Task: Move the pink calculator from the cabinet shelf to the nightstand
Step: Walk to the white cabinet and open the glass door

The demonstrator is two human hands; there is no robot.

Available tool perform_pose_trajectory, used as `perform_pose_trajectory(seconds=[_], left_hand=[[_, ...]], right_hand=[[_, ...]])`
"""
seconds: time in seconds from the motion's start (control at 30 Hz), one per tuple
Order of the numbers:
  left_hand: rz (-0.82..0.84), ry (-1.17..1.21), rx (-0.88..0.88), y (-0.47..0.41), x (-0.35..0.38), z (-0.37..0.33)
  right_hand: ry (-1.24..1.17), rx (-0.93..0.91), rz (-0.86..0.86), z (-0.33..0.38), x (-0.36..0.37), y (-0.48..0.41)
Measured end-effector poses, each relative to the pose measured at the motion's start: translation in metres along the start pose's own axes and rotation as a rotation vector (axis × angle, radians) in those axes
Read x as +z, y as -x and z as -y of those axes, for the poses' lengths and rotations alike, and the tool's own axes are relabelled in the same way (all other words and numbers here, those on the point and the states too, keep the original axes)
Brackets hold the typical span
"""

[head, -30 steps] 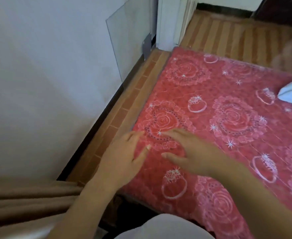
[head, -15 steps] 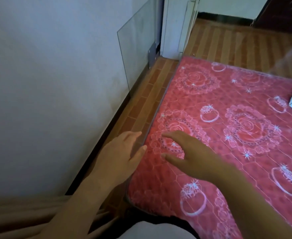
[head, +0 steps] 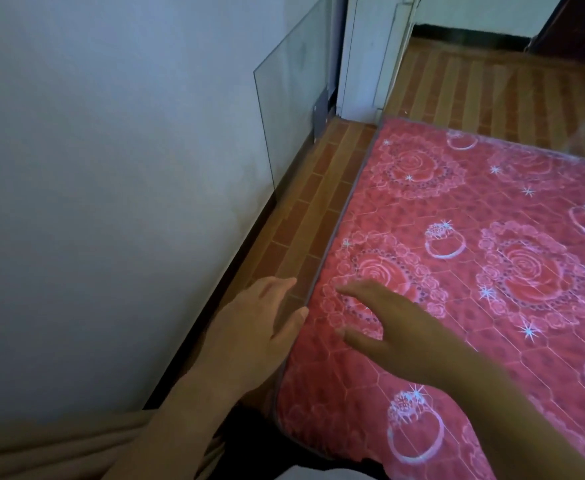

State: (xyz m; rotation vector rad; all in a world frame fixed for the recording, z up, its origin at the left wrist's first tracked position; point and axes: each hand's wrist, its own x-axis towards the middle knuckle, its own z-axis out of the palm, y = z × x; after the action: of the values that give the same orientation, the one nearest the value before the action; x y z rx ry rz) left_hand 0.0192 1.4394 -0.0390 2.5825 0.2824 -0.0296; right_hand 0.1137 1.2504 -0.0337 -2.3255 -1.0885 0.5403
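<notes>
No pink calculator, cabinet shelf or nightstand shows in the head view. My left hand (head: 253, 327) hovers flat over the strip of floor beside the bed, fingers apart, holding nothing. My right hand (head: 388, 323) reaches over the near left corner of the red flower-patterned mattress (head: 492, 271), fingers spread, also holding nothing. The two hands are a short gap apart on either side of the mattress edge.
A white wall (head: 93, 202) runs along the left. A glass pane (head: 294, 109) leans against it. A narrow brown brick-pattern floor strip (head: 312, 209) lies between wall and bed. A white door frame (head: 370, 57) stands ahead. Beige curtain folds (head: 42, 445) hang at bottom left.
The view has shifted left and forward, so the mattress sits further right in frame and the white cloth at the right edge has left view. Both hands stay open, slightly lower in frame.
</notes>
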Motion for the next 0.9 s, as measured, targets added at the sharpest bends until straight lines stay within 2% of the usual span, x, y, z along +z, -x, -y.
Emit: perform_pose_trajectory(seconds=[0.27, 0.53, 0.9], left_hand=[[0.014, 0.008, -0.011, -0.013, -0.069, 0.108], [-0.006, -0.004, -0.146, 0.002, -0.146, 0.217], [-0.038, 0.002, -0.231, 0.026, -0.186, 0.286]], right_hand=[[-0.027, -0.001, -0.09, 0.078, 0.049, -0.09], [-0.026, -0.081, 0.012, 0.175, 0.095, -0.203], [0.028, -0.084, 0.203, 0.236, 0.128, -0.26]])
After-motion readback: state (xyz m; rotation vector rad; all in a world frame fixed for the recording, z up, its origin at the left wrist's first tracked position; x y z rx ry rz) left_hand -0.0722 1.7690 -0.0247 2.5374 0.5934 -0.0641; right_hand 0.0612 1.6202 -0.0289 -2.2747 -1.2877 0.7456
